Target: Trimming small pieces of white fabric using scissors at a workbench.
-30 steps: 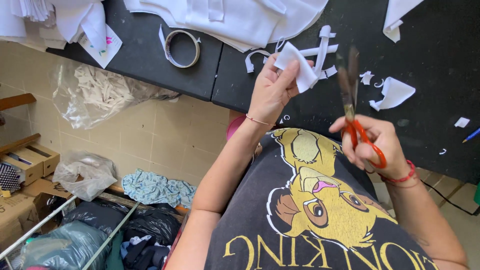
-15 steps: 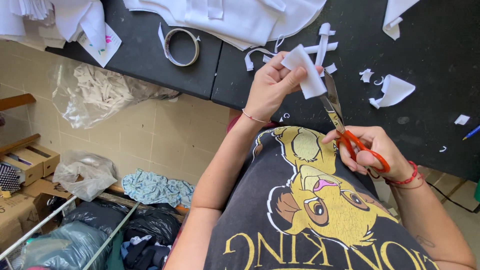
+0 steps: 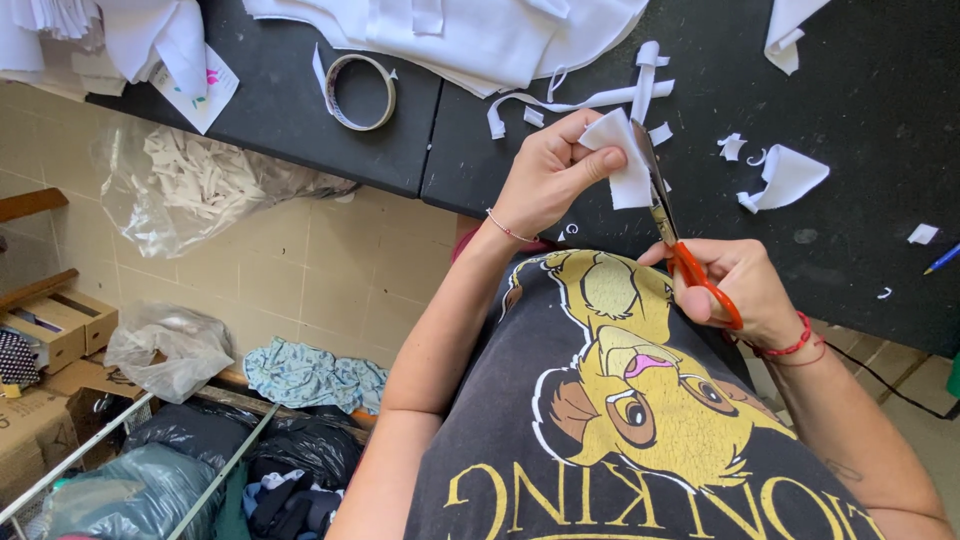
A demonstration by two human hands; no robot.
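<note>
Left hand pinches a white fabric scrap while the right hand, gripping orange scissors, has blades at its edge.

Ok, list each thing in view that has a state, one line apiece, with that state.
Left hand: pinching the white fabric piece in its fingers.
Right hand: gripping the scissors by the handles.
White fabric piece: held up off the table, blade at its edge.
Scissors: red handles, blades against the fabric; how far open, cannot tell.
Tape roll: lying flat on the black table.
White scraps: loose on the table.
Clear bag: hanging off the table edge, holding scraps.
</note>
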